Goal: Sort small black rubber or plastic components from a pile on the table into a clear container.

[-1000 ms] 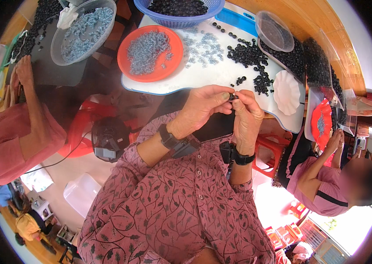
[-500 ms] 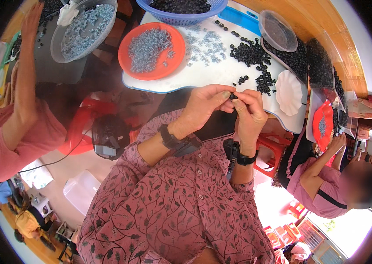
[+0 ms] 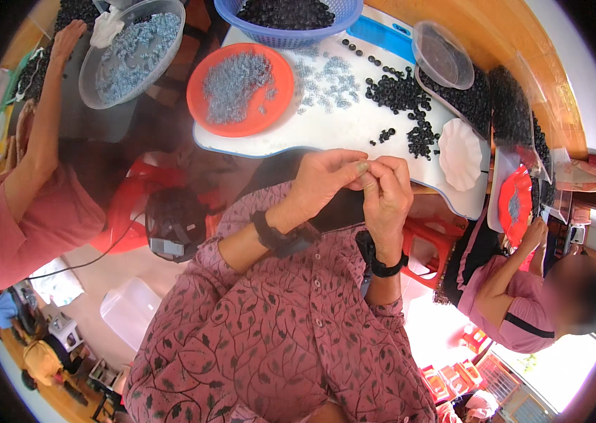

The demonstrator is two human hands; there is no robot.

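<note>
Thumb and fingers of the left hand [image 3: 318,185] and those of the right hand [image 3: 389,192] are pinched together, tips meeting; from here I can't tell what, if anything, sits between them. Both are to the right of the red plate [image 3: 282,86], nearer the person. Bluish bits [image 3: 234,83] heap on that plate; more lie just right of it on the table [image 3: 326,130]. Black pieces [image 3: 393,92] lie farther right of the plate, a white dish [image 3: 460,155] farther still. A blue basket [image 3: 291,39] stands beyond the plate.
</note>
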